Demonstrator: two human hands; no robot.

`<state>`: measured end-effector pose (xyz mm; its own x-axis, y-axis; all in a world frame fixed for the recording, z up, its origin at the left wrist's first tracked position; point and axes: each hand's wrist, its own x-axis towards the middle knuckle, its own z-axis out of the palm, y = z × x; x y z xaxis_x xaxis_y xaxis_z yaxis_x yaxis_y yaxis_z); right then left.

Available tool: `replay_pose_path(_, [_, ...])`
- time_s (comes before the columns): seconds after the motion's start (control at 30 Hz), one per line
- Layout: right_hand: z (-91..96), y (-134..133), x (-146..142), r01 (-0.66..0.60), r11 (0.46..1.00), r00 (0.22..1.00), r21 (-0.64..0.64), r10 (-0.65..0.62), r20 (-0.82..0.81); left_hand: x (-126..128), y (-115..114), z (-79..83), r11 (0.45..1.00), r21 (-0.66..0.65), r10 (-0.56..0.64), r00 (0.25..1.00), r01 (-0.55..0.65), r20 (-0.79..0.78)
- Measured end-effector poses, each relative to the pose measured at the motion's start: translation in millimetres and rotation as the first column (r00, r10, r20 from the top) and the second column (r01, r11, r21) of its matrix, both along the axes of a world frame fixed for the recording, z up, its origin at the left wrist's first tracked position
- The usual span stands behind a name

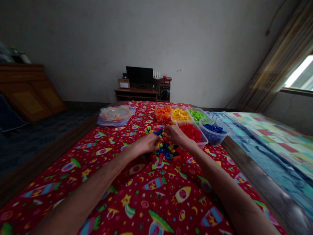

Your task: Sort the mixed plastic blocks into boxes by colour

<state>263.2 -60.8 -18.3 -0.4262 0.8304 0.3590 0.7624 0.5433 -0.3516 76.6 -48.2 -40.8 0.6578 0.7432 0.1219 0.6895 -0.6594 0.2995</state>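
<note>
A mixed pile of small plastic toy pieces [167, 154] in blue, red, yellow, green and orange lies on the red patterned cloth [137, 195]. My left hand [149, 143] is at the pile's left side, fingers curled together among the pieces. On the far right side, my right hand [175, 134] reaches over the pile with its fingers pinched. What either hand holds is too small and hidden to make out. Just beyond are sorted pieces in clear tubs: orange pieces [163, 111], yellow pieces [180, 114], green pieces [196, 115], red pieces [191, 132] and blue pieces [214, 128].
A stack of clear lids [116, 115] lies at the table's far left. The round tub [216, 139] stands by the right edge, alongside a bed [269, 143]. Farther back, a dark monitor [140, 77] stands on a desk against the wall.
</note>
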Motion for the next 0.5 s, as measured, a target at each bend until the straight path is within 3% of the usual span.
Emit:
replay_pose_path(0.13, [3.5,-1.2,0.7,0.046,0.999,0.999,-0.014,-0.047,-0.026,-8.7,10.3,3.0,0.990,-0.127,0.069,0.989,-0.053,0.127])
replay_pose_path(0.33, [5.6,1.5,-2.0,0.058,0.996,0.995,-0.068,-0.063,-0.072,-20.8,23.2,-0.7,0.945,-0.322,0.064,0.931,0.059,0.358])
replay_pose_path(0.5, [6.1,2.0,-10.4,0.096,0.963,0.975,-0.251,-0.142,-0.171,-15.4,22.3,3.2,0.929,-0.369,0.145,0.875,0.041,0.463])
